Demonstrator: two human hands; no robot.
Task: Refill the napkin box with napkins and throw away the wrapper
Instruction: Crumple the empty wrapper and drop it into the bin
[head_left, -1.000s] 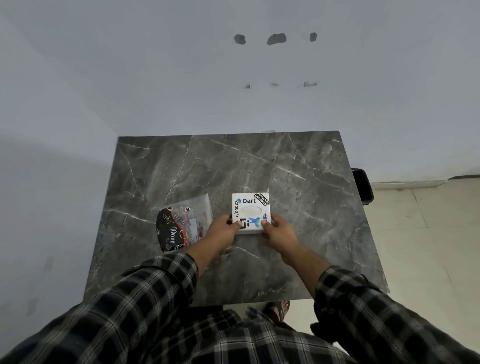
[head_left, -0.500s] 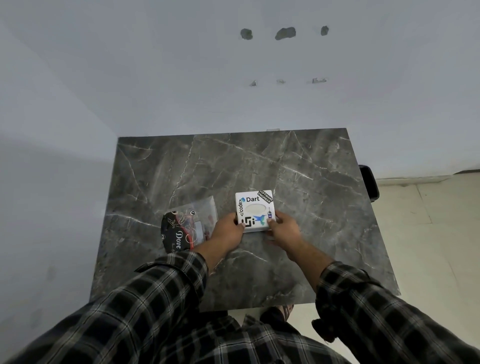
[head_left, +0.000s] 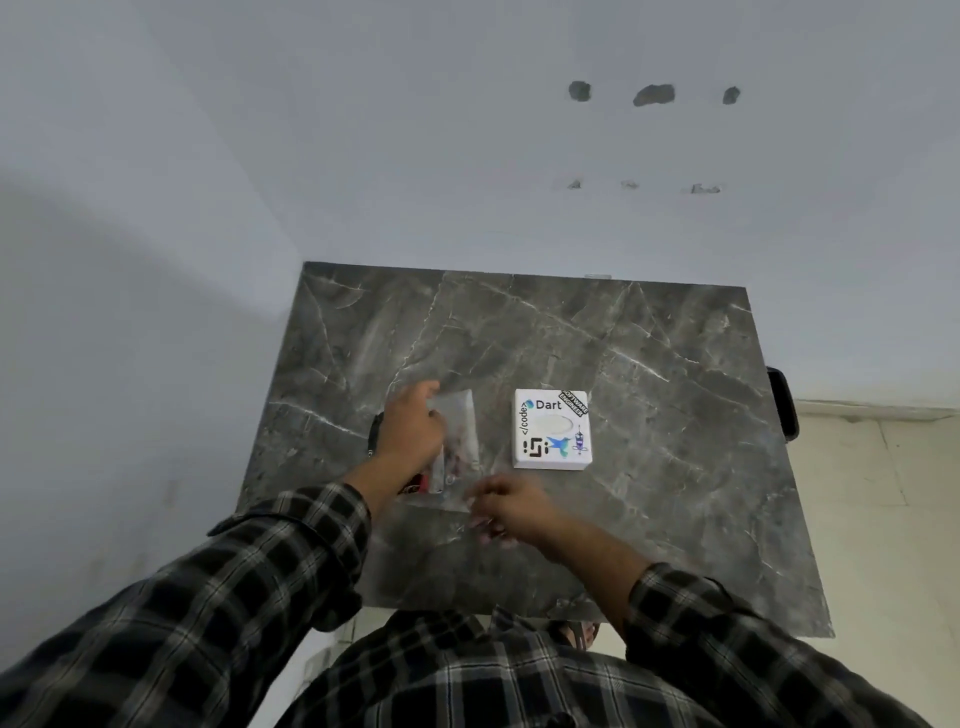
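Observation:
The white napkin box (head_left: 552, 429), covered in stickers and with an oval slot on top, sits on the grey marble table (head_left: 649, 374) with no hand on it. To its left lies the clear plastic napkin wrapper (head_left: 460, 447) with red and black print. My left hand (head_left: 411, 430) lies over the wrapper's left part, fingers curled on it. My right hand (head_left: 504, 510) is at the wrapper's near right corner, fingers bent; motion blur hides whether it pinches the plastic.
A black bin (head_left: 783, 402) stands on the floor just past the table's right edge. Walls close off the far and left sides of the table. Pale floor tiles (head_left: 883, 519) lie to the right.
Both hands have let go of the napkin box and moved left and nearer, onto the wrapper. The box stays on the table.

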